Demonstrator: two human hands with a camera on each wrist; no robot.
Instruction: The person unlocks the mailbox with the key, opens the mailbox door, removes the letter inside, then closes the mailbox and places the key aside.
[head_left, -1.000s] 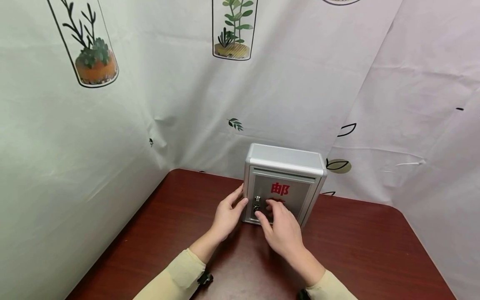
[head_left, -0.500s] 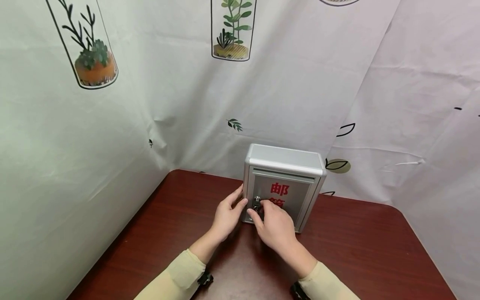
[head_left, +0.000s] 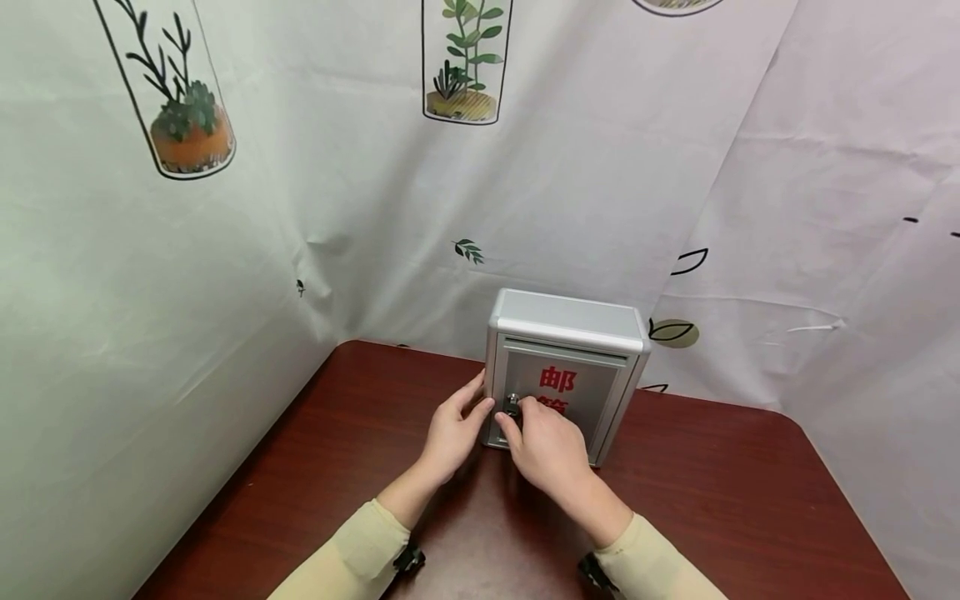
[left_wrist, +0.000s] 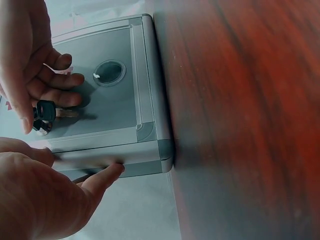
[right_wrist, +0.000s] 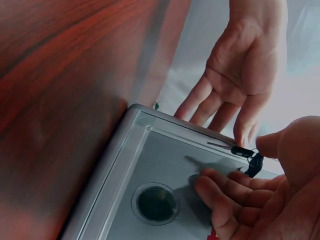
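Note:
A silver metal mailbox (head_left: pixel 573 317) stands upright on the table, red characters on its front door. My left hand (head_left: pixel 452 433) rests against its left side, fingers fairly straight along the side and thumb at the front edge. At the lock on the door's left, my right hand (head_left: pixel 553 450) pinches the black-headed key (right_wrist: pixel 255 165) between thumb and index finger. A spare key (right_wrist: pixel 241 151) hangs from the same ring, its blade sticking out in both wrist views. The other fingers of the right hand are bent close over the door.
The mailbox stands on a dark red wooden table (head_left: pixel 720 492). Behind and beside it hangs a white cloth (head_left: pixel 360 167) printed with plants. A round dark window (right_wrist: pixel 156 204) sits in the lower part of the door.
My right hand has moved left to the lock, and its thumb and index finger have closed in on the key. The left hand has stayed at the mailbox's side.

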